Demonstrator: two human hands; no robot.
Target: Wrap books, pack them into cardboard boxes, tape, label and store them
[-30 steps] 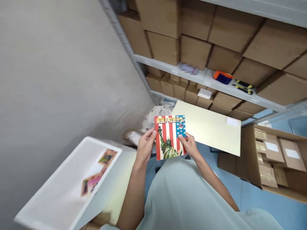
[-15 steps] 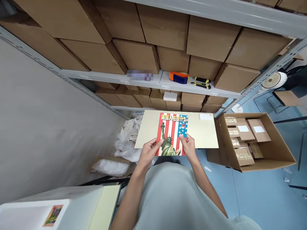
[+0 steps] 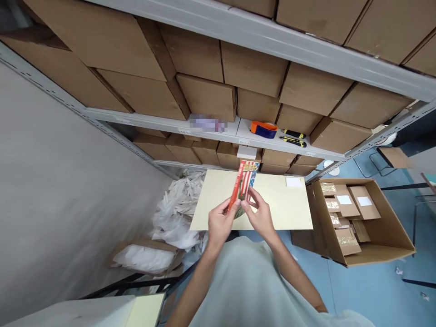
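Observation:
Above the pale yellow tabletop point(image 3: 282, 209) I hold a book point(image 3: 245, 179), turned so that its red spine faces partly toward me. Its cover has red and white stripes, a blue starred patch and a green statue figure. My left hand point(image 3: 220, 222) grips the spine side near the lower end, thumb in front. My right hand point(image 3: 260, 215) is closed on the opposite lower edge, thumb and fingers on the book. The lower part of the cover is hidden behind both hands. A small white card point(image 3: 293, 182) lies at the table's far right corner.
Metal shelving point(image 3: 156, 122) packed with cardboard boxes point(image 3: 262, 66) rises beyond the table. Box cutters point(image 3: 293, 137) and an orange and blue tape-like item point(image 3: 264, 129) lie on a shelf. A large open carton point(image 3: 384, 252) stands right; plastic bags point(image 3: 173, 222) are heaped left.
The book has turned from facing me flat to an angle that shows its spine. Both hands have come closer together, and the view has shifted upward.

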